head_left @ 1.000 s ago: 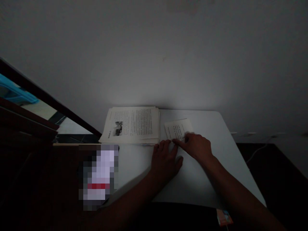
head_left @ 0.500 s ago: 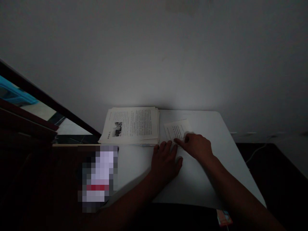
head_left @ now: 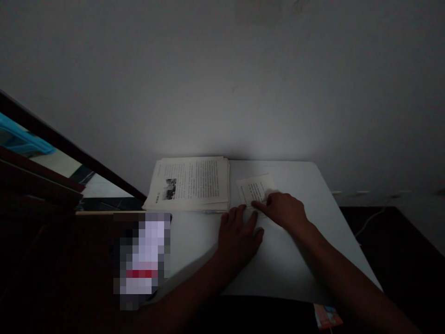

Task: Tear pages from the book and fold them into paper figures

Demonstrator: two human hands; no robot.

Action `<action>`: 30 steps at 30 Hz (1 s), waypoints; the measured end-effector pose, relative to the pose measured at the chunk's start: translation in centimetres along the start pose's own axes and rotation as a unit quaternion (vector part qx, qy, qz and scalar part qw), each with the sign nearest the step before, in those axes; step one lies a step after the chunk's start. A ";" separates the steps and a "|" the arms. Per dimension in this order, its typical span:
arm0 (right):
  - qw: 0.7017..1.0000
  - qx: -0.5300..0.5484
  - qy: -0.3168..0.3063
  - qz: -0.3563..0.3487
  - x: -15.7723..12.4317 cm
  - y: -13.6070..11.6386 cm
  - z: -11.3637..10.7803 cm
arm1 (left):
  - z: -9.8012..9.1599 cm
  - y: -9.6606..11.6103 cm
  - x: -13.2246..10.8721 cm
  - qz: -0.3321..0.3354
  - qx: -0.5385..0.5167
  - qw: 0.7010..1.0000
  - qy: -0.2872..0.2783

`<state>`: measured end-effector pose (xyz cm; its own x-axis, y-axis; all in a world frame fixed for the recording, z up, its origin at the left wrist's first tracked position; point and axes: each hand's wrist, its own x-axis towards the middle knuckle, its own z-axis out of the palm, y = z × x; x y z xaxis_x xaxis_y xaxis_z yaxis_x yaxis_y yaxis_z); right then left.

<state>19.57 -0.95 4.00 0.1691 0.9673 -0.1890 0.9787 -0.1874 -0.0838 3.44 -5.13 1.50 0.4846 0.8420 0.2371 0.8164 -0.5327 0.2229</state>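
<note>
A small printed paper slip is lying on the white counter, just right of the open book. The right hand is pressing its near edge, grip curled with the forefinger on the sheet. The left hand is resting flat beside it, fingers spread on the counter. A pixelated patch left of the book is hiding something; dim light is blurring the print.

Printed paper sheet, matt; paper stack, matt; table smooth white.
</note>
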 end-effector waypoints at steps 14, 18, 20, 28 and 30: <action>0.996 0.071 0.026 0.050 0.5 5.0 -0.5 | 0.4 -0.2 -0.2 0.004 -0.010 1.000 0.009; 0.986 0.128 0.101 0.019 -0.3 5.3 -0.9 | 0.9 -0.3 -0.3 0.014 -0.009 1.000 0.009; 0.977 0.168 0.129 -0.019 -0.8 4.8 -1.0 | 1.1 -0.3 -0.4 0.018 -0.008 1.000 0.011; 0.960 0.145 0.074 -0.227 -0.7 0.6 1.2 | 0.7 -0.2 -0.2 0.013 -0.019 1.000 -0.001; 0.961 0.128 0.068 -0.236 0.0 -0.2 1.5 | 0.5 -0.1 -0.1 0.012 -0.022 1.000 -0.010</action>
<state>19.20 -1.18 2.53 -0.2567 0.9648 0.0572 0.8920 0.2593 -0.3703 3.44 -5.15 1.01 0.5108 0.8298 0.2246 0.7894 -0.5562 0.2597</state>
